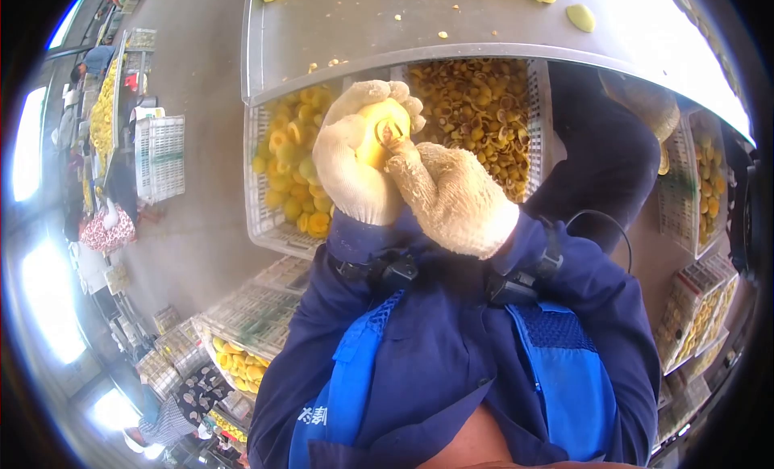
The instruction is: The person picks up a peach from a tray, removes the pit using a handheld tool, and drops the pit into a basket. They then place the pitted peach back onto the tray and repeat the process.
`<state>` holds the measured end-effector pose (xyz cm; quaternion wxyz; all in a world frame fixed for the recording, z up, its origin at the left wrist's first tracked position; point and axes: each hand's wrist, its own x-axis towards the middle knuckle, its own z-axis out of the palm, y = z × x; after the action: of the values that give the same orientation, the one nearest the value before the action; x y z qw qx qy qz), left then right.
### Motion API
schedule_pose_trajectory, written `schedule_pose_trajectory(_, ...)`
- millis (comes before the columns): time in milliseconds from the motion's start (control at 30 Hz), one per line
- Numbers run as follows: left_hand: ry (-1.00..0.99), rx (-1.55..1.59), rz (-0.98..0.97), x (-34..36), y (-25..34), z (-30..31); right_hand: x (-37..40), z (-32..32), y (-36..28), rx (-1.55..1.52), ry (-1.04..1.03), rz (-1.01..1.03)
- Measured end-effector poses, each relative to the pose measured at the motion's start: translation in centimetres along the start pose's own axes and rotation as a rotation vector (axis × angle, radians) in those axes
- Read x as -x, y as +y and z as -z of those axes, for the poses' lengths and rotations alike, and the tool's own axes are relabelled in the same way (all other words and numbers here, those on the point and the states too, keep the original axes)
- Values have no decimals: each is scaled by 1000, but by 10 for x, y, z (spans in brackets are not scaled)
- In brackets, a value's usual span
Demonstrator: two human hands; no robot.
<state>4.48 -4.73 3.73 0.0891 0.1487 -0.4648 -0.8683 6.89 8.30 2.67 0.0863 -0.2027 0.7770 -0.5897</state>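
Observation:
My left hand (351, 158), in a pale knit glove, is wrapped round a yellow fruit (375, 130) above the crates. My right hand (459, 199), in a rougher, soiled glove, is closed, with its fingertips at the fruit's face. A small curved dark edge shows there; whatever the fingertips hold is too small to make out. Below my left hand is a white crate (256, 191) of yellow fruit pieces (294, 175). Behind my right hand, another crate (534, 130) holds brownish-yellow cup-shaped pieces (476, 106).
A metal table (339, 25) with a raised rim spans the top, bearing a few yellow-green fruits (580, 17). More filled crates stand at right (681, 187) and lower left (250, 308). A co-worker's gloved hand (645, 106) shows at upper right. People work at far left.

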Motion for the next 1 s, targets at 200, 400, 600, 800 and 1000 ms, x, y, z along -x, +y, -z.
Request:
schedule_pose_trajectory(200, -430, 36, 195, -35, -3, 35, -18, 52, -21, -603, -409, -712)
schedule_pose_trajectory(400, -102, -195, 160, -31, -4, 6, -9, 29, 1, -877, -233, -629)
schedule_pose_trajectory(600, -283, -590, 364, -49, 5, 17, -9, 35, 14, -799, -385, -698)
schedule_pose_trajectory(800, -359, -914, 277, -55, -5, 12, -9, 36, 22, -697, -341, -732)
schedule_pose_trajectory(1000, -438, -539, 73, -44, -11, 14, 3, 29, 45, -1254, -399, -722)
